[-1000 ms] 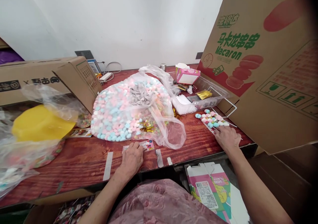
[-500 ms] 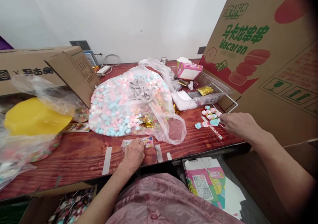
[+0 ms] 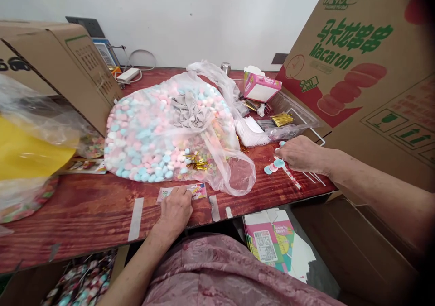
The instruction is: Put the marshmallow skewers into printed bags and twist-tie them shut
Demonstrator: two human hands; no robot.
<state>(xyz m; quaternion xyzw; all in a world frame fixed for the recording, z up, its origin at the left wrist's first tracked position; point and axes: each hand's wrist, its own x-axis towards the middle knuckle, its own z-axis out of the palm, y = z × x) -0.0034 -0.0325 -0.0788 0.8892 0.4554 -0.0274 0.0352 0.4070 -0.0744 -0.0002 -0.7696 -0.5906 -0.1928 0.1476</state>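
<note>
My left hand (image 3: 176, 207) lies at the table's front edge, its curled fingers closed on a small printed plastic bag (image 3: 199, 190) that is flat on the wood. On the right, my right hand (image 3: 299, 154) is closed over candy skewers (image 3: 273, 166) of pastel pink, blue and white pieces. Its fingertips and part of the skewers are hidden by the hand. Thin white sticks (image 3: 314, 178) stick out below that hand. A narrow red-and-white printed strip (image 3: 292, 178) lies beside them. Between my hands, further back, rests a large clear bag of pastel candies (image 3: 146, 138).
Behind my right hand stands a clear plastic tray (image 3: 299, 111) with gold twist ties (image 3: 282, 119) and a pink carton (image 3: 261, 86). A tall Macaron cardboard box (image 3: 360, 84) rises at right. Another cardboard box (image 3: 81, 70) and a yellow item in plastic (image 3: 30, 147) stand left.
My right hand has moved left and slightly back, over the candy skewers, uncovering white sticks. My left hand stays on the plastic bag. The head view has shifted a little.
</note>
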